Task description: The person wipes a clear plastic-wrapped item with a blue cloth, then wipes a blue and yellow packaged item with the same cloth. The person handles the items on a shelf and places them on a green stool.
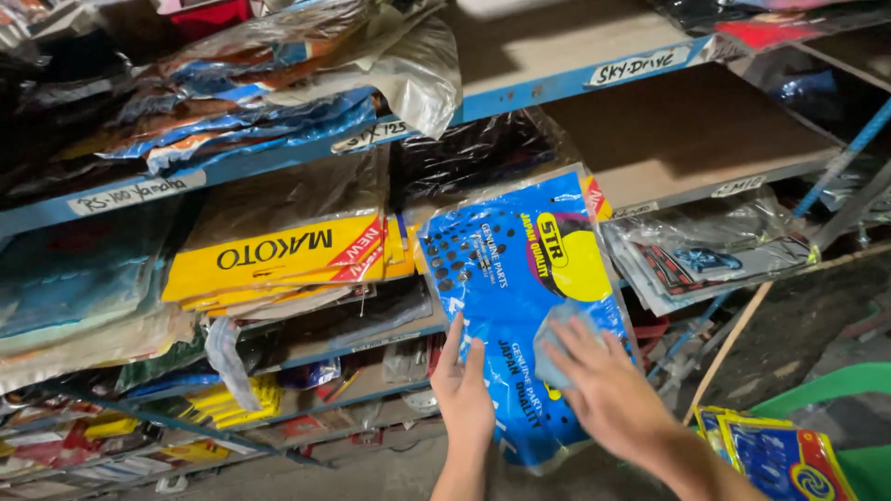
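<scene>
A blue packet (520,297) stood propped against the shelf (557,88), steadied by the left hand (464,390), its fingers flat and released along the packet's edge. The right hand (603,385) pressed a grey cloth (557,339) to its face. A hard push risked sliding the slick packet off, or toppling the yellow packets (278,260) beside it.

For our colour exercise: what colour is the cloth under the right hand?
Pale blue-grey cloth, best seen in the head view.
</scene>
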